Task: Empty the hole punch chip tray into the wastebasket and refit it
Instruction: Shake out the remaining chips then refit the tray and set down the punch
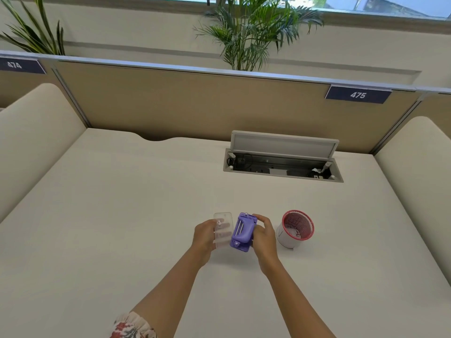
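Both hands work low over the desk [122,203] in the head view. Her left hand [204,236] is closed on the clear chip tray [222,228], fingers showing through it, and her right hand [264,236] grips the purple hole punch [241,231], underside turned up. Tray and punch sit edge to edge, which suggests parting or refitting; I cannot tell which. At three o'clock of the punch, near it, stands the small wastebasket [296,229], mouth tipped toward her, probably for easy dumping.
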